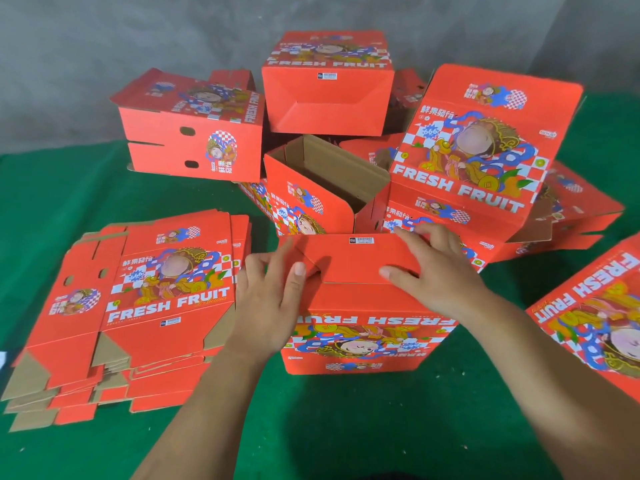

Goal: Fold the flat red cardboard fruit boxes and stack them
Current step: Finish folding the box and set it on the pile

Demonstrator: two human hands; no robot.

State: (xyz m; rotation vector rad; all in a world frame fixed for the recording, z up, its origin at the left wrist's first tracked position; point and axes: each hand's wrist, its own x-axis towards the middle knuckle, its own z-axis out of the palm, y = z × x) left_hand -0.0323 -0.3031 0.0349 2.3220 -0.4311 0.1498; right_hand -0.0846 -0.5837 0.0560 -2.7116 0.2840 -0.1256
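Observation:
A red fruit box [363, 327] stands upside down in front of me on the green cloth, its bottom flaps [360, 261] facing up. My left hand [273, 289] grips the left end of the flaps, thumb pressing a flap near the middle. My right hand [436, 268] rests on the right end, thumb on the top flap and fingers over the far edge. A pile of flat red boxes [138, 306] lies to the left. Folded boxes stand behind: a stacked pair at left [194, 133], one on its side [329, 91], one open [329, 188], a stack at right [478, 161].
Green cloth [311, 427] covers the table; a grey backdrop [104, 46] hangs behind. Another printed box [602, 317] lies at the right edge. More flat or half-folded boxes [581, 209] lie behind the right stack.

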